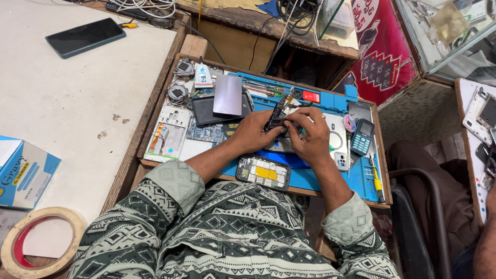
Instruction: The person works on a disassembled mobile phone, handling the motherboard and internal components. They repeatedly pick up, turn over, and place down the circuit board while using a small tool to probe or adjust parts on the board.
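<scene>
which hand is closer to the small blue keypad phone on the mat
Right. The right hand works just left of the keypad phone, holding a small circuit part; the left hand sits farther left.

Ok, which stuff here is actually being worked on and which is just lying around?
In hand:
left hand
right hand
small dark phone part
blue work mat

Lying about:
opened phone
keypad phone
tape roll
dark phone
blue box

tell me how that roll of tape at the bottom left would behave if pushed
The beige ring-shaped tape roll with the red inner core lies flat on the white tabletop, so it would probably slide rather than roll. Its hollow centre suggests it is light. Set on edge, it would likely roll.
</scene>
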